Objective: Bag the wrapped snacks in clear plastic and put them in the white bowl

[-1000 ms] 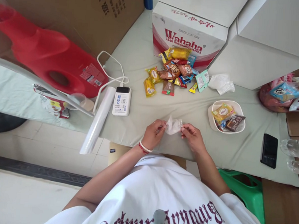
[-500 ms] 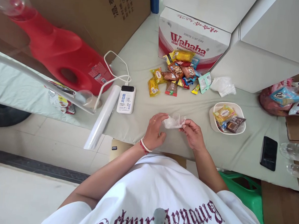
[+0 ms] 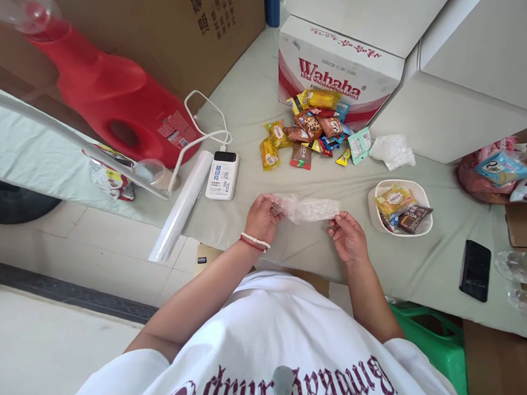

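Note:
A crumpled, see-through plastic bag [image 3: 313, 211] is stretched sideways between my two hands, just above the table near its front edge. My left hand [image 3: 263, 218], with a white-and-red bracelet at the wrist, pinches the bag's left end. Its right end is between the thumb and fingers of my right hand [image 3: 347, 234]. Beyond them lies a pile of wrapped snacks [image 3: 315, 126]. To the right stands a white square container [image 3: 377, 226] holding several wrapped snacks, one a brown cocoa packet [image 3: 415, 220].
A white power bank [image 3: 221, 176] with a cable and a roll of clear film [image 3: 181, 205] lie left. Further left stands a red jug [image 3: 131, 102]. A Wahaha carton [image 3: 341, 66] is behind the snacks. A crumpled clear bag [image 3: 393, 152] and a black phone [image 3: 475, 270] are right.
The bag has gone from bunched up to drawn out lengthwise. My left hand has moved left and closed on its end; my right hand has shifted slightly right.

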Tool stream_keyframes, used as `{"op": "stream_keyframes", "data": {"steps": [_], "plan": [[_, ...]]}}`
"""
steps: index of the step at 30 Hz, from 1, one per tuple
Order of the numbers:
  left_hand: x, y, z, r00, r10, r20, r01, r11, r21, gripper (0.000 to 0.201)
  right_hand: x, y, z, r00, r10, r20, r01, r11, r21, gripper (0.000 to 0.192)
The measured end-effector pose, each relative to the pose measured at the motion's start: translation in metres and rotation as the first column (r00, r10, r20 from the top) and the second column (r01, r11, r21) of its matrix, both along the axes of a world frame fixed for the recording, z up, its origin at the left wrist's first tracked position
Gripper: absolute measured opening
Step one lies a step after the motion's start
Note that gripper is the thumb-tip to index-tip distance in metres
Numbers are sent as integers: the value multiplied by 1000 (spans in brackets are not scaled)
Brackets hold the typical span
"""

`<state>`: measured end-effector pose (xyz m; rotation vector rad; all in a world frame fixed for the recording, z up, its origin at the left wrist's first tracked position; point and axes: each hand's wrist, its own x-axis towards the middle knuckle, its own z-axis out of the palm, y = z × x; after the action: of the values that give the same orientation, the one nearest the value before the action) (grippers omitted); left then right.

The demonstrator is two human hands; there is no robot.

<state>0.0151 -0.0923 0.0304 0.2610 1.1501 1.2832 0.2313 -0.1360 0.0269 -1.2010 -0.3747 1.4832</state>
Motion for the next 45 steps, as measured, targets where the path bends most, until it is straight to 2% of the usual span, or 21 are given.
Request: {"op": "stream_keyframes", "data": {"steps": [2, 5, 7, 8, 9, 11, 13, 14, 16, 18, 20, 22, 24, 25, 27, 30, 32, 34, 36, 39, 45], "plan": [[-6, 6, 3, 992, 74, 100, -63, 992, -107, 28, 4, 0, -2, 998, -54, -40, 53, 998, -26, 35], [-17, 15, 5, 974, 189, 128, -163, 969, -188, 30, 12, -2, -8, 997, -83, 6, 83, 994, -71, 41], [-21, 17, 5, 967, 233, 100, -214, 962, -167, 33, 21, -9, -10, 982, -13, 187, 32, 995, -99, 41], [-21, 16, 5, 969, 236, 78, -225, 965, -133, 35, 25, -13, -9, 941, 40, 337, -6, 995, -103, 41], [-19, 14, 6, 973, 227, 52, -222, 971, -90, 38, 28, -17, -7, 856, 80, 511, -37, 995, -93, 41], [-12, 8, 9, 983, 185, -8, -185, 983, 6, 44, 29, -26, 4, 579, 65, 813, -93, 996, -13, 41], [0, 0, 13, 988, 136, -67, -131, 988, 78, 49, 18, -31, 17, 334, -43, 942, -209, 971, 118, 42], [7, -4, 15, 990, 112, -89, -102, 989, 104, 51, 9, -31, 24, 271, -92, 958, -295, 940, 174, 44], [19, -11, 18, 991, 62, -117, -44, 988, 150, 52, -16, -25, 31, 234, -138, 962, -468, 851, 236, 49], [25, -15, 19, 988, 33, -152, -4, 982, 190, 52, -39, -13, 30, 251, -164, 954, -525, 805, 276, 41], [25, -17, 17, 971, 40, -235, 14, 975, 223, 51, -52, -1, 27, 333, -183, 925, -454, 829, 328, 25], [19, -16, 13, 929, 55, -366, 41, 968, 249, 51, -54, 10, 25, 488, -156, 859, -334, 875, 350, 19], [9, -10, 9, 869, 30, -494, 115, 959, 259, 52, -48, 17, 25, 682, -42, 730, -257, 921, 293, 21], [4, -6, 8, 845, 0, -535, 163, 952, 257, 52, -44, 19, 27, 760, 36, 649, -250, 938, 241, 24], [-6, 4, 8, 824, -64, -563, 241, 939, 246, 54, -36, 21, 30, 845, 177, 505, -280, 951, 135, 31], [-16, 18, 9, 876, -84, -474, 219, 946, 239, 56, -32, 20, 31, 889, 233, 394, -278, 959, 60, 36], [-18, 19, 9, 931, -95, -352, 165, 970, 176, 57, -33, 19, 28, 920, 171, 352, -200, 979, 48, 37], [-14, 9, 8, 965, -163, -206, 182, 980, 76, 62, -36, 19, 23, 942, 75, 327, -97, 994, 52, 38], [-6, -6, 5, 954, -284, -93, 288, 957, 34, 67, -40, 19, 16, 951, -8, 309, -14, 997, 70, 38], [10, -28, -1, 889, -450, -84, 457, 883, 108, 63, -43, 22, 9, 953, -46, 298, 21, 996, 89, 40], [6, -31, -5, 878, -465, -114, 476, 872, 114, 57, -20, 41, 10, 880, -96, 466, 23, 987, 160, 38]]}}
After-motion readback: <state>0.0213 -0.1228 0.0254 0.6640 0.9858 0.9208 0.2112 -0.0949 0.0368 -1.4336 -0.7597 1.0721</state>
